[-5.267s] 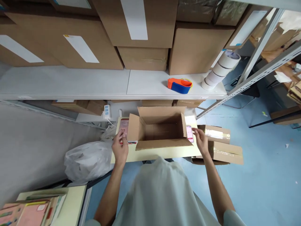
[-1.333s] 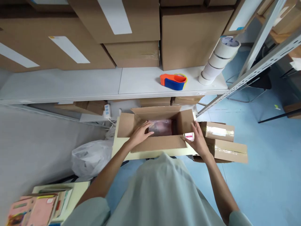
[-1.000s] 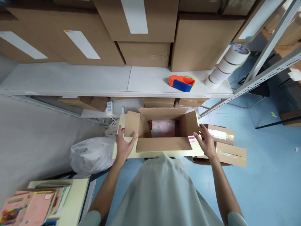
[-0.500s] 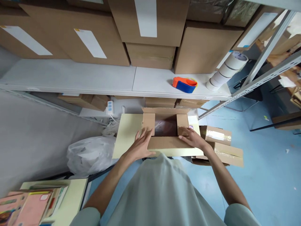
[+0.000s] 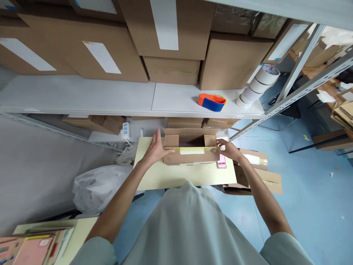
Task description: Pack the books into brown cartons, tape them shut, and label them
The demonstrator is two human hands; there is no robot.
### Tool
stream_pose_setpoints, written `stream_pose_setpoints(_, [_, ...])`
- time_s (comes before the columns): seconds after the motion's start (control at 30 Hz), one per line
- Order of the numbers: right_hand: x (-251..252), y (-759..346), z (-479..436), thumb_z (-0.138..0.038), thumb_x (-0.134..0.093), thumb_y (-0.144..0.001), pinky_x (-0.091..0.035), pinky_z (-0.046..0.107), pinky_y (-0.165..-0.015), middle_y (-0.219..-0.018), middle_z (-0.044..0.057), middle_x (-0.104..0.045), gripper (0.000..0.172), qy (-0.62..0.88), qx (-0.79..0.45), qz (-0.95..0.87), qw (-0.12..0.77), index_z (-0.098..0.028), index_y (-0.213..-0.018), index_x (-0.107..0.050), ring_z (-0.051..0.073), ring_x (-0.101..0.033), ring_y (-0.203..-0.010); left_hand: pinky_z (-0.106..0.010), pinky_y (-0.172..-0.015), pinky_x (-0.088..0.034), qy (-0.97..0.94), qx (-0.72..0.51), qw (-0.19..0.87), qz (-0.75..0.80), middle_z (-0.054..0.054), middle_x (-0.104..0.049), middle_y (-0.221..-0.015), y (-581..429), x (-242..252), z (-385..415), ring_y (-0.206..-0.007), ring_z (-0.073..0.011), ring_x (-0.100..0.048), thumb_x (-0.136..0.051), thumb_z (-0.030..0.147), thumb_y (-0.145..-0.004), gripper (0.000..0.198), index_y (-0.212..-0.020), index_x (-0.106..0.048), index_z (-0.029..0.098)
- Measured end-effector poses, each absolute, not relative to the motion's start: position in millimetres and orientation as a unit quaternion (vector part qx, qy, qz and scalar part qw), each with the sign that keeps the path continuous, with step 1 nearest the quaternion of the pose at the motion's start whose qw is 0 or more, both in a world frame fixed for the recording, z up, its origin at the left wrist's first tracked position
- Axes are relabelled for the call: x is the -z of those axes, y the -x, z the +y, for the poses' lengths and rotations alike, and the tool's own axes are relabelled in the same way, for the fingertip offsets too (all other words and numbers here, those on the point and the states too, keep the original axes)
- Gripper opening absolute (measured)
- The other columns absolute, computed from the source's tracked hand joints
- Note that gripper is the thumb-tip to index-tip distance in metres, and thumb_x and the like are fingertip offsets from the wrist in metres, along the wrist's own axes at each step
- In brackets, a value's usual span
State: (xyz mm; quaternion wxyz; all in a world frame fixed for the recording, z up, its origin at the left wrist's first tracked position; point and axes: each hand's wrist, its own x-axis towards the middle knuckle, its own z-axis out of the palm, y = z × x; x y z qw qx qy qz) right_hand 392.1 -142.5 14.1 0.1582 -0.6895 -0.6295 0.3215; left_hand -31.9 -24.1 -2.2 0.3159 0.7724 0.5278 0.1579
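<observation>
A brown cardboard box (image 5: 193, 159) sits on the pale yellow tabletop, its inside dark and partly hidden. Its near flap stands raised, with clear tape and a white label on it. My left hand (image 5: 156, 150) is at the box's left side, fingers stretched out and thumb against the flap. At the opposite end, my right hand (image 5: 228, 150) has its thumb and fingers closed on the flap's right edge. Just below that hand lies a flat pink item (image 5: 221, 162) beside the box.
A shelf (image 5: 116, 94) ahead carries large cartons (image 5: 171, 70), an orange-and-blue tape dispenser (image 5: 211, 102) and a stack of tape rolls (image 5: 257, 86). A white plastic bag (image 5: 99, 187) is at left. Open cartons (image 5: 264, 176) lie on the floor at right.
The near flap has swung upward from lying toward me. My left hand has moved left off the flap's top, and my right hand now grips its right edge. The pink item shows more.
</observation>
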Motion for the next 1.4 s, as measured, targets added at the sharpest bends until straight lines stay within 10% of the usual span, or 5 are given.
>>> stream_pose_setpoints(0.2, [11.3,-383.5,-128.0,-0.064,-0.075,-0.096,-0.056,0.06,-0.116,-0.17,0.024,-0.047,0.106,0.718,-0.241,-0.598,0.264,-0.023,-0.18,-0.025,0.039,-0.063,-0.145,-0.064,-0.138,-0.025,-0.838,-0.206,0.204,0.462,-0.029,-0.035,-0.176,15.4,14.9,-12.3,-0.171,-0.0482,-0.022,-0.1,0.05,-0.075,0.133,-0.178,-0.022,0.018])
stream_pose_setpoints(0.47, [34.0,-364.0,-162.0,-0.079,-0.054,-0.104,-0.064,0.05,-0.109,-0.154,0.019,-0.068,0.07,0.713,-0.262,-0.566,0.321,-0.021,-0.139,-0.072,0.033,-0.074,-0.131,-0.047,-0.129,-0.05,-0.78,-0.229,0.264,0.519,-0.016,-0.056,-0.168,27.7,36.9,-58.2,-0.153,-0.0352,-0.059,-0.072,0.047,-0.102,0.044,-0.14,-0.073,0.025])
stream_pose_setpoints(0.87, [46.4,-324.0,-180.1,-0.08,-0.059,-0.098,-0.067,0.05,-0.092,-0.117,0.016,-0.087,0.083,0.787,-0.243,-0.431,0.369,-0.014,-0.144,-0.078,0.035,-0.083,-0.094,-0.042,-0.107,-0.067,-0.699,-0.335,0.297,0.558,-0.012,-0.068,-0.159,20.4,49.8,-79.6,-0.132,-0.0325,-0.077,-0.064,0.047,-0.105,0.04,-0.135,-0.079,0.025])
stream_pose_setpoints(1.07, [44.2,-307.5,-193.8,-0.072,-0.066,-0.098,-0.068,0.046,-0.096,-0.15,0.017,-0.075,0.063,0.75,-0.246,-0.445,0.423,-0.019,-0.127,-0.084,0.036,-0.078,-0.125,-0.047,-0.109,-0.065,-0.679,-0.34,0.252,0.6,-0.013,-0.073,-0.151,33.3,45.9,-101.3,-0.133,-0.0336,-0.076,-0.069,0.048,-0.103,0.031,-0.122,-0.079,0.026])
stream_pose_setpoints(1.4, [49.6,-267.0,-184.7,-0.069,-0.05,-0.108,-0.053,0.035,-0.07,-0.126,0.016,-0.068,0.051,0.84,-0.071,-0.492,0.215,-0.02,-0.119,-0.061,0.03,-0.073,-0.099,-0.053,-0.11,-0.06,-0.667,-0.316,0.178,0.65,-0.019,-0.063,-0.134,12.8,59.8,-101.8,-0.133,-0.0382,-0.067,-0.082,0.045,-0.095,0.033,-0.111,-0.064,0.023])
